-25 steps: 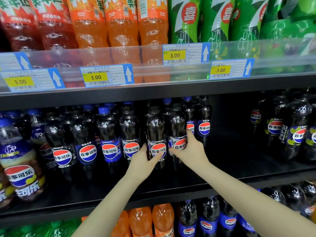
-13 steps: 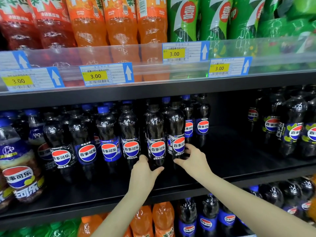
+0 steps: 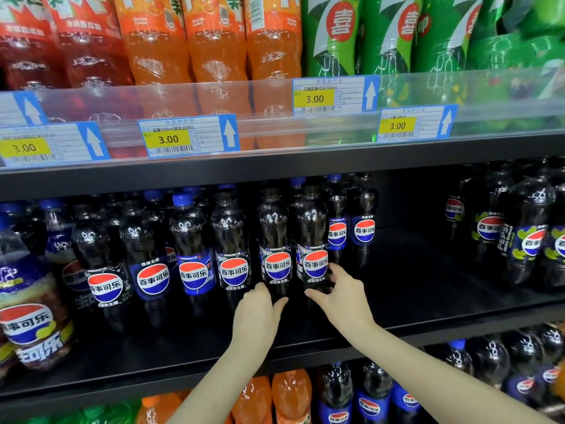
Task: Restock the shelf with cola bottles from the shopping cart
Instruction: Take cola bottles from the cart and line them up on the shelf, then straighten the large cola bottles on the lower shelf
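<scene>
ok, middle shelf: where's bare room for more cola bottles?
Bare shelf floor runs from the black-cap cola bottle by the right hand across to the lime-label cola bottles. A thin strip along the front edge is also bare. Left of the left hand, the cola rows stand tightly packed.

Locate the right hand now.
Head view, centre-right: the right hand is at the middle shelf's front, fingers open beside the base of the rightmost front-row cola bottle.

cola bottles (image 3: 276, 240) upright on shelf (image 3: 428, 304), hands before them
</scene>
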